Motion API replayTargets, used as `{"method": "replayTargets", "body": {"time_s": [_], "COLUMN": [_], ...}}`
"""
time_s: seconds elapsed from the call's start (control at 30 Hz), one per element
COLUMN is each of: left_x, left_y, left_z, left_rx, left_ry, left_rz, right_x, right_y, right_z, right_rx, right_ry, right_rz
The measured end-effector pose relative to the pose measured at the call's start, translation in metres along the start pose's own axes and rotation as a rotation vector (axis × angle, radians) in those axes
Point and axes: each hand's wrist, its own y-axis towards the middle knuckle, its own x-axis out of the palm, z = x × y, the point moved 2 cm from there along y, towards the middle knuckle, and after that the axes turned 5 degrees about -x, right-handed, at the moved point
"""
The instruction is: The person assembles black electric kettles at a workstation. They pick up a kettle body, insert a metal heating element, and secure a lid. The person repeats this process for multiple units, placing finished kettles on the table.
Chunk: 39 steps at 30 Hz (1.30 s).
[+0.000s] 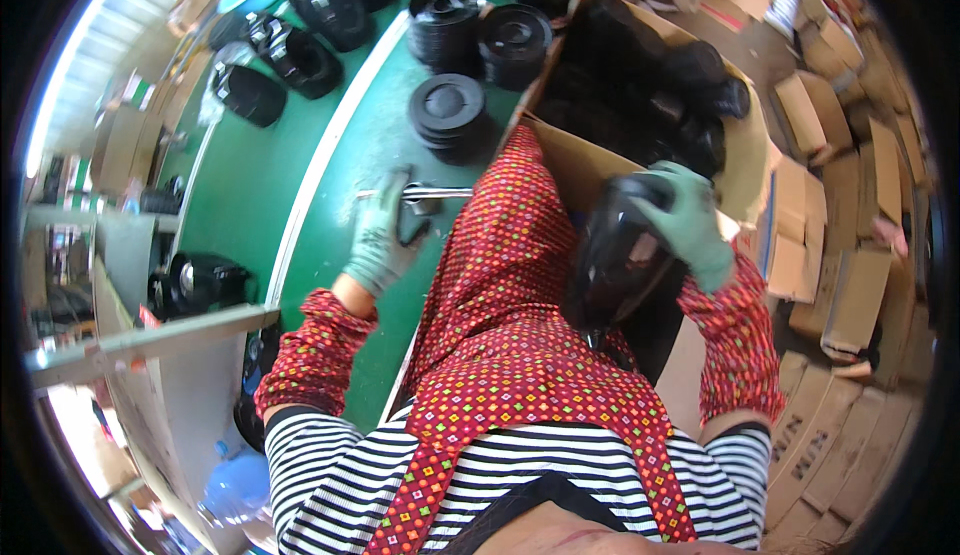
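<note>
My right hand (688, 223), in a light green glove, grips the upper end of a glossy black rounded housing (618, 255). The housing hangs tilted in front of my apron, at the near side of an open cardboard box (585, 160). Over the green table, my left hand (380, 240) wears a similar glove with dark fingertips. Its thumb and fingers are apart, curved around a small metal tool with a bar (437, 193); whether they touch it I cannot tell. Just beyond stands a stack of round black ribbed parts (447, 115).
More round black stacks (444, 25) and glossy black housings (250, 93) stand farther along the green table (240, 180). The box holds several dark pieces (640, 65). Cartons (815, 110) lie on the right. A blue water bottle (235, 485) is at lower left, below a metal rail (160, 340).
</note>
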Motion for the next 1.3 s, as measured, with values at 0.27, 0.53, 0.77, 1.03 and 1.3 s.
{"method": "replayTargets", "body": {"time_s": [0.27,0.53,0.77,1.03,1.3], "left_x": [0.009,-0.061,-0.071,-0.047,0.012], "left_y": [0.017,0.035,0.121,0.189,0.161], "left_z": [-0.079,0.053,0.136,0.172,0.224], "left_rx": [-0.107,-0.561,-0.088,0.546,0.392], "left_ry": [0.076,-0.709,-0.383,-0.401,-0.697], "left_rz": [-0.425,-0.236,-0.387,-0.51,-0.561], "right_x": [0.058,0.019,0.008,0.109,0.125], "right_y": [-0.004,0.023,0.102,0.081,0.082], "right_z": [-0.04,-0.042,-0.03,0.069,0.044], "right_rx": [0.059,0.217,-0.459,-0.454,-0.356], "right_ry": [-0.123,0.835,0.177,0.619,1.028], "right_rz": [-0.287,-0.259,-0.035,-0.197,-0.176]}}
